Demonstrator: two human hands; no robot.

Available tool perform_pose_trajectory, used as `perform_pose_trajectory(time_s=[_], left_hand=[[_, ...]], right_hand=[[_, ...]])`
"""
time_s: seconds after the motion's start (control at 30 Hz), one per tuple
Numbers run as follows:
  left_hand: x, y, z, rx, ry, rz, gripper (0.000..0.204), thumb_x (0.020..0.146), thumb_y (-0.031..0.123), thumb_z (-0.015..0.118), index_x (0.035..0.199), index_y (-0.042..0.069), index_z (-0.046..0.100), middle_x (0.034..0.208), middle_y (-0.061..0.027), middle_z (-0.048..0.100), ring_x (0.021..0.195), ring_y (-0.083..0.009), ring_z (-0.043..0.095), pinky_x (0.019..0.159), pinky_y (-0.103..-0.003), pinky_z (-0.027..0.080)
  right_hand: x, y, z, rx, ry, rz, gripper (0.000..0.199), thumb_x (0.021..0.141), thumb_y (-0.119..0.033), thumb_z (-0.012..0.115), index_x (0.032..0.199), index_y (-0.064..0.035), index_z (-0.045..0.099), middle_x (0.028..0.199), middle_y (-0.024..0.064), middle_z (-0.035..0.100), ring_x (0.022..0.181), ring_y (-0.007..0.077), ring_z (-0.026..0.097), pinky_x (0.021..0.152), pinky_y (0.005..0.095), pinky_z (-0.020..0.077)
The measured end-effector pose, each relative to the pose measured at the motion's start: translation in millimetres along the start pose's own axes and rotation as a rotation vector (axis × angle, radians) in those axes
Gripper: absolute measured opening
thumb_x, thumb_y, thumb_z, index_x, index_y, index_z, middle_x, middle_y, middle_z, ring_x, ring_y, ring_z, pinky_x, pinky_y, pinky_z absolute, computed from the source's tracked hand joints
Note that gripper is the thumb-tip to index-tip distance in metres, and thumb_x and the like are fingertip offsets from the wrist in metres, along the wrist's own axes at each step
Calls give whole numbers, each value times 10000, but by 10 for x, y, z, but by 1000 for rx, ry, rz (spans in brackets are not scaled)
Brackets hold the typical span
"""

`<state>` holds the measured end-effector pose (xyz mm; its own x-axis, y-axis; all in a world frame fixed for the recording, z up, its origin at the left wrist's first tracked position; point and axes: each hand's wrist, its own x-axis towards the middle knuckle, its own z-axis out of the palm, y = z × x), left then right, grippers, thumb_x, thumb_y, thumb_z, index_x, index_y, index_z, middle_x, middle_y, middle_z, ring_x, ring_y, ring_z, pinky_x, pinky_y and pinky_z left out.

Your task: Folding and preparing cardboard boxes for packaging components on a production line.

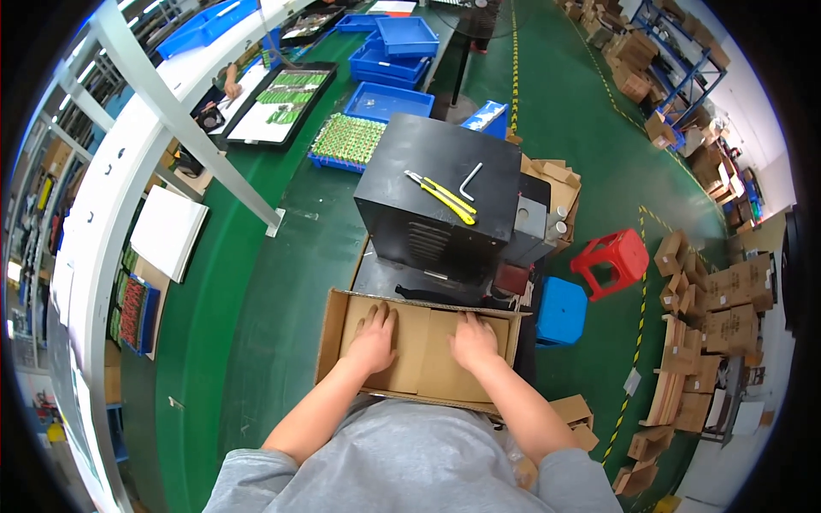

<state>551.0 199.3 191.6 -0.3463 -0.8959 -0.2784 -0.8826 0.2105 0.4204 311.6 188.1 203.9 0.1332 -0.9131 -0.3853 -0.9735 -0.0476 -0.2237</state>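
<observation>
In front of my body stands an open brown cardboard box, its low walls upright around a flat bottom with a seam across it. Inside it, my left hand lies with fingers stretched out on the left part of the bottom. My right hand rests on the right part, palm down, its fingertips close to the far wall. Neither hand holds anything. Just beyond the box is a black metal machine housing, with a yellow utility knife and a hex key lying on top.
Blue trays are stacked beyond the housing, near a tray of green-topped cells. A red stool and a blue stool stand to the right. Cardboard boxes line the far right. A white frame post rises at left.
</observation>
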Motion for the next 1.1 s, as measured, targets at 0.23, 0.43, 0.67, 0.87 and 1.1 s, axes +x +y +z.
perform_pose_trajectory(time_s=[0.23,0.43,0.67,0.87,1.1], left_hand=[[-35,-104,34,-68,52,25,843,763,156,772,1479,4,354,1558,-260,303,1448,-418,295,1182,-461,310],[-97,-200,87,-133,92,35,851,774,160,761,1488,-13,333,1553,-275,299,1437,-433,300,1183,-452,309],[-83,-184,143,-101,37,-4,966,771,204,770,1541,2,223,1582,-290,208,1472,-427,232,1191,-489,288],[-29,-70,43,-37,-103,-56,1004,774,253,770,1552,12,185,1598,-288,153,1498,-423,162,1192,-515,288],[313,324,-115,-339,-57,105,727,746,265,773,1355,-26,502,1352,-273,542,1318,-422,457,1091,-480,402]], right_hand=[[270,111,18,-109,-114,16,752,860,-451,679,1413,10,462,1409,198,521,1315,327,500,1106,424,381],[522,226,-77,-17,-346,-41,848,741,-627,724,1257,36,611,1271,202,642,1194,319,608,1042,422,457],[390,266,0,-69,-65,-115,728,688,-660,740,950,18,730,1039,224,708,1018,360,670,925,430,520],[238,141,-205,-93,-104,-56,653,714,-606,748,923,12,739,991,208,721,982,355,682,897,431,535],[78,38,-396,-96,-55,-57,573,699,-541,781,859,8,751,883,212,726,876,354,706,826,439,563]])
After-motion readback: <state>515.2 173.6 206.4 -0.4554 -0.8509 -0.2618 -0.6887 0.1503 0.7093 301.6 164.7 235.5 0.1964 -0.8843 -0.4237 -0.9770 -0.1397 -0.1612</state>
